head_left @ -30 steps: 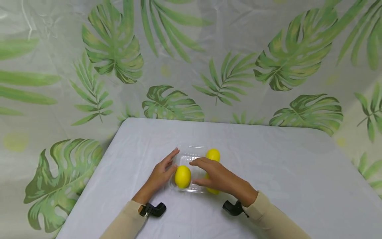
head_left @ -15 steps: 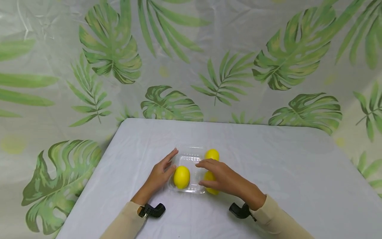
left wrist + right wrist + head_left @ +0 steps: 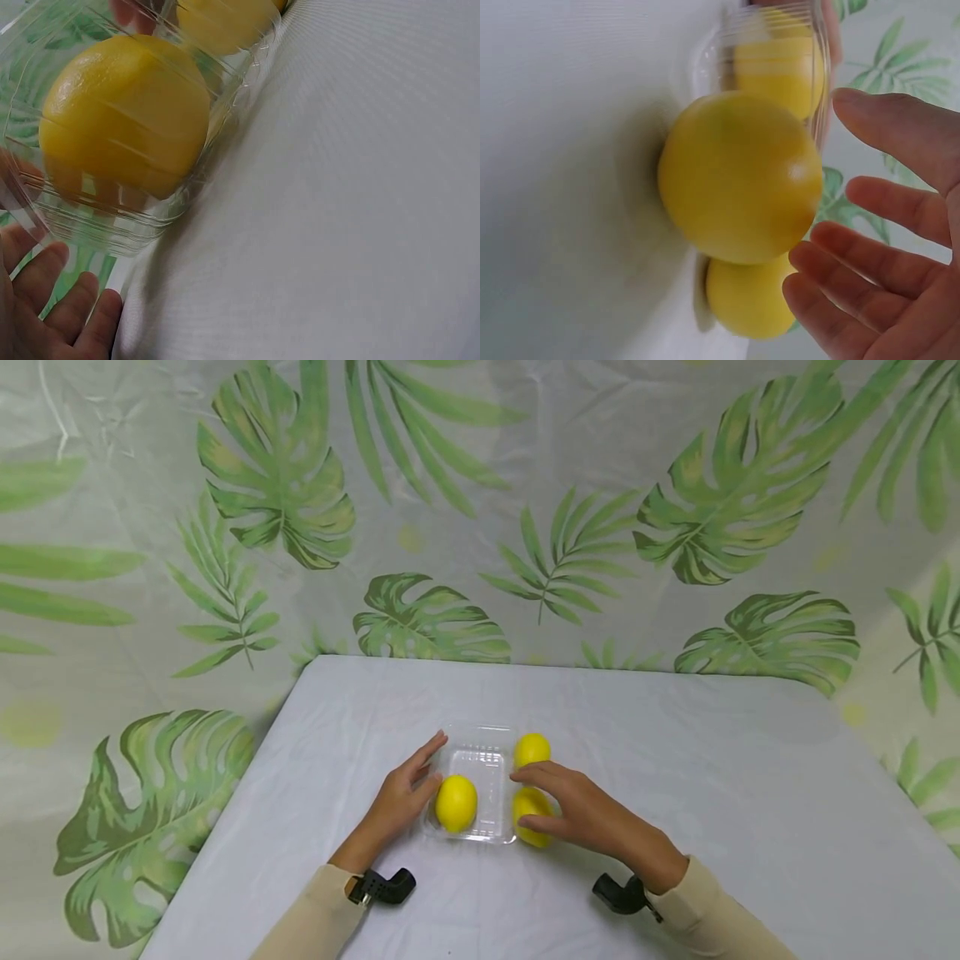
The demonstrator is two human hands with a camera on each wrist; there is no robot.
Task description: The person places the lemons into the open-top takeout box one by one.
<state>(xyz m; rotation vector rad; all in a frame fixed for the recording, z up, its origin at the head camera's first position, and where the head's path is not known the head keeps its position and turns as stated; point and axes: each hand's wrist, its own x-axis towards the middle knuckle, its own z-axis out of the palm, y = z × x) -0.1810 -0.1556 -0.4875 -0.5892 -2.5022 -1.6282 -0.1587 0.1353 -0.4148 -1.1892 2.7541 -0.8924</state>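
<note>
A clear plastic tray (image 3: 487, 760) sits mid-table and holds one yellow lemon (image 3: 456, 802) in its near left corner. My left hand (image 3: 426, 772) rests with straight fingers against the tray's left wall; the left wrist view shows the lemon (image 3: 124, 116) through the tray wall (image 3: 112, 225), and my fingers (image 3: 52, 300) beside it. Two more lemons lie just right of the tray, one far (image 3: 532, 749) and one near (image 3: 528, 814). My right hand (image 3: 543, 800) hovers spread over the near lemon (image 3: 739, 176), with a gap between it and the fingers (image 3: 885, 247).
The table (image 3: 712, 793) wears a white cloth, with its far edge against a leaf-print curtain (image 3: 570, 552) that closes off the back and both sides. Black camera mounts sit at both wrists.
My right hand has drawn back to the right, from above the tray to above the near lemon beside it. The left hand, the tray and the lemons have stayed put.
</note>
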